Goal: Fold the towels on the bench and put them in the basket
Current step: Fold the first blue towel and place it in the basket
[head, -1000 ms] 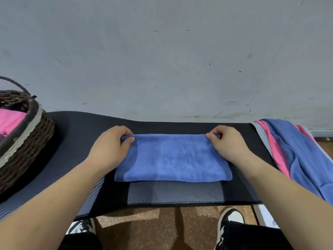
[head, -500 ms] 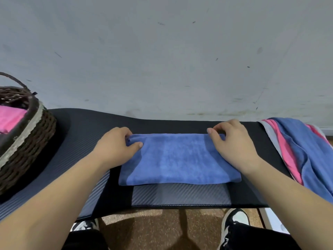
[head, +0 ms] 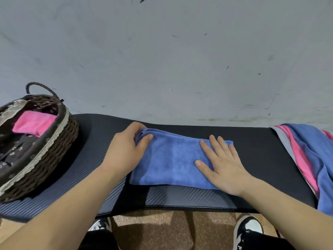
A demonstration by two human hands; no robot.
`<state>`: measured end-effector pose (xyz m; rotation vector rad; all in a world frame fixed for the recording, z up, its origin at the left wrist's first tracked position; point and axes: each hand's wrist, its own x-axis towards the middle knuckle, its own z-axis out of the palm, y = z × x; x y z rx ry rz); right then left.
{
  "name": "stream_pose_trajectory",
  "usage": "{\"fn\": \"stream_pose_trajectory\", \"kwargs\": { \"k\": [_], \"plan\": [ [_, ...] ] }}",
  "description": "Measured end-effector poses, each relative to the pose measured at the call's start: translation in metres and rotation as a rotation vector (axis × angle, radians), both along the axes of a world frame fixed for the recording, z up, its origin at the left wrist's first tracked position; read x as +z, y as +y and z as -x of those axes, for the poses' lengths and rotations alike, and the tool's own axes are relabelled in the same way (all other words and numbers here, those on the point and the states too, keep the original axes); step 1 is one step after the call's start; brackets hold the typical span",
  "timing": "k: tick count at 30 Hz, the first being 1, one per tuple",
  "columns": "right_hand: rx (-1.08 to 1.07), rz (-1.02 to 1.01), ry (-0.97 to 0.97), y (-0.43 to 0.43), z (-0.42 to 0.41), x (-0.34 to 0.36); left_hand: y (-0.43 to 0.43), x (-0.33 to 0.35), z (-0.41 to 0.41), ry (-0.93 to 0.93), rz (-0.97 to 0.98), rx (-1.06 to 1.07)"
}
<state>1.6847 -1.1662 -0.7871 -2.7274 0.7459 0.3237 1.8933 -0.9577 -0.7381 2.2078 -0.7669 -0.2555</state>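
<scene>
A folded blue towel (head: 171,159) lies flat in the middle of the black bench (head: 252,147). My left hand (head: 126,150) pinches the towel's far left corner between thumb and fingers. My right hand (head: 221,163) lies flat on the towel's right half, fingers spread, palm down. A dark wicker basket (head: 59,141) stands at the bench's left end with a folded pink towel (head: 34,122) inside. At the right end, a pile of blue and pink towels (head: 310,156) hangs over the bench edge.
A grey wall (head: 162,60) rises directly behind the bench. Bare bench surface separates the basket from the blue towel. Below the front edge are a brown floor (head: 171,230) and my two black-and-white shoes (head: 249,226).
My right hand let go of the towel's far right corner and now lies flat on the cloth. My left hand keeps its pinch. The view shifted, showing more of the basket.
</scene>
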Motion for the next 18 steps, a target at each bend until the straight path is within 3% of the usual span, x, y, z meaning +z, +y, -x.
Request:
{"fn": "stream_pose_trajectory", "kwargs": {
  "k": [7, 13, 18],
  "plan": [
    [-0.018, -0.164, -0.218, 0.012, -0.006, 0.019, -0.008, 0.02, 0.036, -0.047, 0.024, -0.03],
    [-0.116, -0.218, -0.406, 0.001, 0.009, 0.036, -0.051, 0.023, 0.077, 0.141, 0.062, -0.119],
    [-0.256, -0.275, -0.519, -0.016, 0.026, 0.042, -0.101, 0.019, 0.1, 0.148, 0.06, -0.156]
  ]
}}
